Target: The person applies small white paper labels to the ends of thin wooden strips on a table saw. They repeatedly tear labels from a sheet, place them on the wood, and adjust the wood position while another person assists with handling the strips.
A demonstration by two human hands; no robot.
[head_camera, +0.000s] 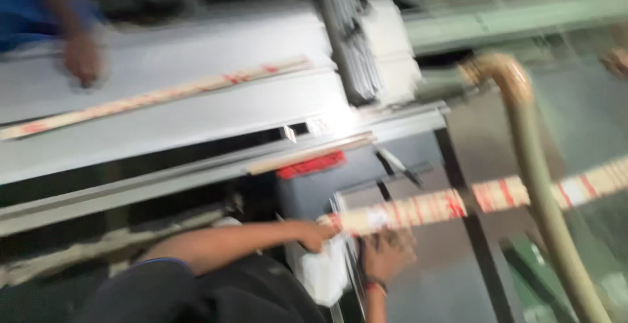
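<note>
Both hands steady one end of a striped strip (471,202): the left hand (317,235) pinches its tip, the right hand (387,254) cups it from below, beside the grey tabletop (196,110).

Two long pale strips with red markings show: one strip (163,94) lying on the grey tabletop (196,127) at ten o'clock, the other strip (471,202) reaching from the centre out toward three o'clock. Three hands are in view: the left hand (317,235) and the right hand (387,254) at six o'clock, both at the near end of the second strip, and one co-worker's hand (82,58) at ten o'clock. One curved tan pipe (536,166) stands at four o'clock. Blur hides any smaller items.
</note>
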